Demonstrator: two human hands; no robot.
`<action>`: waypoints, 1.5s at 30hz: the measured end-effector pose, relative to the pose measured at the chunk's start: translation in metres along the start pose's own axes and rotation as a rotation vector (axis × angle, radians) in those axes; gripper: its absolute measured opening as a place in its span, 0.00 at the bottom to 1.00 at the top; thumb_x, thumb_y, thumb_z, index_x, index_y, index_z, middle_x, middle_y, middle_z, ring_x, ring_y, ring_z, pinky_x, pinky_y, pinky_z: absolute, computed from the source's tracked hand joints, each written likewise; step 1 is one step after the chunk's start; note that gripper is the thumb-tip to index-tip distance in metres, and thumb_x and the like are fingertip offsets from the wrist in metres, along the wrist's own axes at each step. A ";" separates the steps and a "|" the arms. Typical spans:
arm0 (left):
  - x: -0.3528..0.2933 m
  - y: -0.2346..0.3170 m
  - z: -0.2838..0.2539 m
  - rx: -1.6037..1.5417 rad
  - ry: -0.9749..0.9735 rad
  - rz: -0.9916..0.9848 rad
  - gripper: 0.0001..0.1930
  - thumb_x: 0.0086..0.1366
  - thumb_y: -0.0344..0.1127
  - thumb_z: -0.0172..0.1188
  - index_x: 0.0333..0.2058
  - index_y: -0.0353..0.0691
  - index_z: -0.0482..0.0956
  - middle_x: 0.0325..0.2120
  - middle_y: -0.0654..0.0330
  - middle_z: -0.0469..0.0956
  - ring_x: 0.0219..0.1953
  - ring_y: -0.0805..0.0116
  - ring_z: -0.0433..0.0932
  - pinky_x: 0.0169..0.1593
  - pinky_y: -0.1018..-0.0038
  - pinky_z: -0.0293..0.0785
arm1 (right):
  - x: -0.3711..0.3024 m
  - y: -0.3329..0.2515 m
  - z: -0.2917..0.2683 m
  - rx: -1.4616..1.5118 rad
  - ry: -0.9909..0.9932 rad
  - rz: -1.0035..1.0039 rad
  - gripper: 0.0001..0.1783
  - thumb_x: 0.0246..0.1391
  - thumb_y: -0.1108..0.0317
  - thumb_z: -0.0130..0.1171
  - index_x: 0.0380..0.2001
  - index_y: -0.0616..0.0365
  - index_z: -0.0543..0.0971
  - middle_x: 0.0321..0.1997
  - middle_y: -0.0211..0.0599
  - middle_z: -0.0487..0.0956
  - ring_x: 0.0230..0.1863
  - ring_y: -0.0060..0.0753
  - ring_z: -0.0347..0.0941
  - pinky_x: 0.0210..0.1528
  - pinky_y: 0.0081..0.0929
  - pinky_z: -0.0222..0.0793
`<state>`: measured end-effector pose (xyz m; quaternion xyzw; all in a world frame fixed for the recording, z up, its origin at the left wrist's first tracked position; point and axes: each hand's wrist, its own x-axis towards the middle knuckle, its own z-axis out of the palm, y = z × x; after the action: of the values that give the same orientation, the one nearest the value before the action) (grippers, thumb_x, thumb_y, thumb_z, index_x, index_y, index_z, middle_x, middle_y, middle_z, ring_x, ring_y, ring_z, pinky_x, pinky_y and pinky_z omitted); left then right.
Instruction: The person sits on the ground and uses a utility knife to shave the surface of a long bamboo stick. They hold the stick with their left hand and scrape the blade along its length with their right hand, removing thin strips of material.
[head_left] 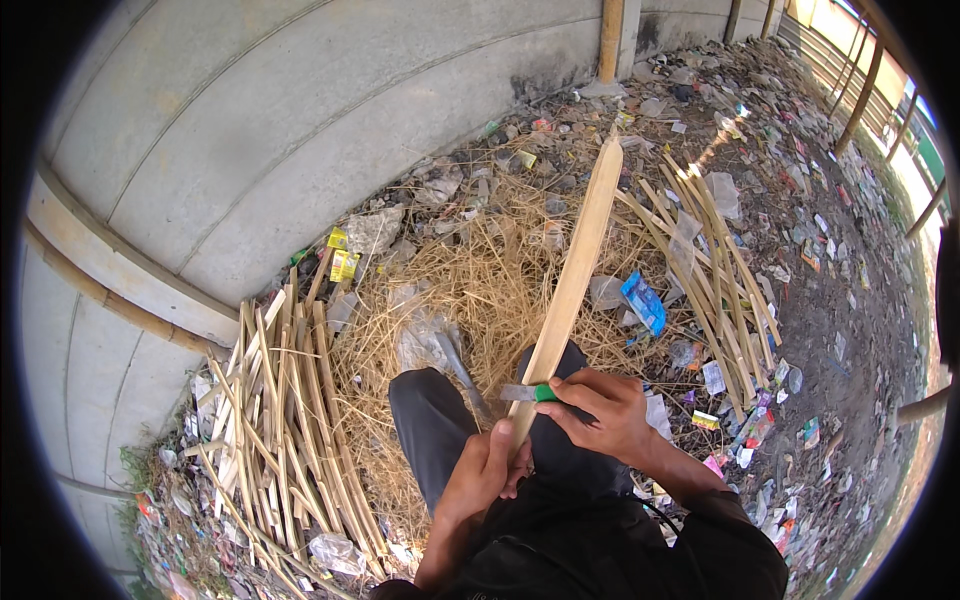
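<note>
A long, pale bamboo slat (578, 265) slants up and away from my lap, its far end narrowing to a point. My left hand (482, 470) is closed round the slat's near end. In my right hand (605, 412) is a small knife (542, 393) with a green handle. Its short blade lies across the slat, just beyond my left hand. Between my knees, a long grey flat object (458, 370) rests beside the shavings; I cannot make out its kind.
Bamboo shavings (480, 250) cover the ground ahead. Split strips lie in a pile at left (285, 430) and another pile at right (715, 280). A blue packet (644, 303) lies among scattered litter. A concrete wall (330, 100) runs along the left and back, with a wooden post (611, 40).
</note>
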<state>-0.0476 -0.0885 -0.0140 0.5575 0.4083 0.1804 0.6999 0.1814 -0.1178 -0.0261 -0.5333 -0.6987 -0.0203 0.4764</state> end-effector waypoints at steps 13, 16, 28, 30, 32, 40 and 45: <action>-0.005 -0.003 -0.004 0.163 0.034 0.050 0.35 0.90 0.52 0.34 0.29 0.33 0.78 0.13 0.61 0.72 0.14 0.70 0.72 0.23 0.70 0.71 | 0.005 0.009 -0.007 0.038 -0.030 0.040 0.16 0.50 0.64 0.84 0.40 0.56 0.89 0.31 0.34 0.87 0.26 0.33 0.85 0.27 0.29 0.78; -0.007 0.000 -0.004 0.194 0.046 0.018 0.35 0.90 0.51 0.34 0.29 0.34 0.78 0.13 0.61 0.72 0.14 0.69 0.72 0.23 0.70 0.71 | 0.007 0.011 -0.005 0.030 -0.017 0.025 0.16 0.50 0.65 0.85 0.39 0.56 0.89 0.31 0.34 0.87 0.27 0.33 0.86 0.27 0.29 0.79; -0.019 -0.004 -0.010 0.246 0.069 0.003 0.33 0.89 0.51 0.37 0.31 0.34 0.78 0.13 0.59 0.73 0.14 0.67 0.75 0.24 0.68 0.73 | 0.019 0.030 -0.007 -0.028 0.093 -0.036 0.17 0.49 0.62 0.85 0.40 0.53 0.89 0.32 0.31 0.88 0.26 0.33 0.85 0.26 0.30 0.78; -0.019 -0.005 -0.013 0.252 0.054 0.002 0.33 0.89 0.51 0.37 0.30 0.33 0.78 0.14 0.59 0.73 0.14 0.66 0.76 0.25 0.67 0.74 | 0.021 0.029 -0.007 -0.040 0.088 -0.050 0.17 0.50 0.62 0.85 0.40 0.54 0.89 0.32 0.32 0.88 0.26 0.34 0.85 0.26 0.29 0.78; -0.020 -0.005 -0.016 0.277 0.039 0.004 0.33 0.89 0.52 0.37 0.30 0.33 0.78 0.14 0.58 0.74 0.14 0.65 0.76 0.25 0.66 0.74 | 0.020 0.031 -0.008 -0.052 0.083 -0.059 0.17 0.50 0.63 0.85 0.40 0.54 0.89 0.31 0.32 0.88 0.26 0.34 0.85 0.26 0.29 0.78; -0.030 -0.013 -0.023 0.330 0.083 -0.039 0.39 0.88 0.58 0.33 0.29 0.33 0.80 0.13 0.60 0.73 0.15 0.69 0.74 0.23 0.69 0.72 | 0.038 0.053 -0.011 -0.086 0.147 0.013 0.13 0.51 0.66 0.83 0.37 0.55 0.89 0.33 0.36 0.90 0.26 0.35 0.86 0.26 0.30 0.77; -0.046 -0.020 -0.030 0.328 -0.005 -0.122 0.40 0.87 0.62 0.35 0.29 0.34 0.80 0.14 0.61 0.73 0.16 0.70 0.75 0.24 0.69 0.73 | 0.058 0.106 -0.030 -0.142 0.367 0.260 0.12 0.61 0.64 0.79 0.37 0.61 0.87 0.34 0.40 0.90 0.28 0.28 0.84 0.29 0.27 0.75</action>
<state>-0.1021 -0.1085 -0.0173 0.6389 0.4636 0.0672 0.6102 0.2832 -0.0466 -0.0206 -0.6385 -0.5224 -0.1045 0.5555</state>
